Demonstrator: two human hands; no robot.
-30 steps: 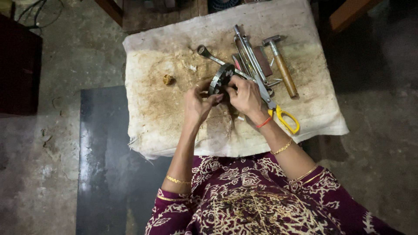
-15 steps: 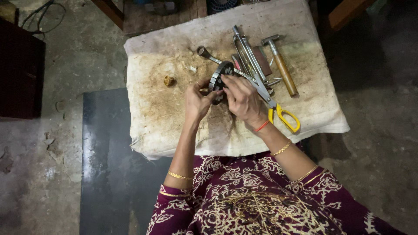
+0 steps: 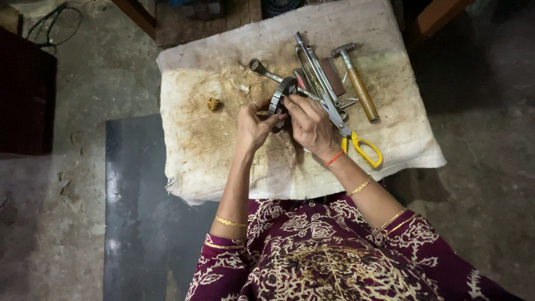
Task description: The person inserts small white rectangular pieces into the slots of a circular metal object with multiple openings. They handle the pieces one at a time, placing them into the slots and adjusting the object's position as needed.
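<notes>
A round dark metal ring-shaped part (image 3: pixel 281 92) stands on edge over a stained cloth-covered table (image 3: pixel 212 150). My left hand (image 3: pixel 253 125) grips its lower left side. My right hand (image 3: pixel 312 125) holds its right side, fingers curled around the rim. Both hands meet at the ring near the table's middle. What lies under my palms is hidden.
A wooden-handled hammer (image 3: pixel 356 81), long metal tools (image 3: pixel 315 67), a wrench (image 3: pixel 262 69) and yellow-handled snips (image 3: pixel 362 147) lie to the right and behind the ring. A small brownish lump (image 3: pixel 214 103) sits to the left. A dark mat (image 3: pixel 134 212) covers the concrete floor at left.
Both hands stay on the ring, with small shifts of the fingers around its rim. The view has drifted slightly.
</notes>
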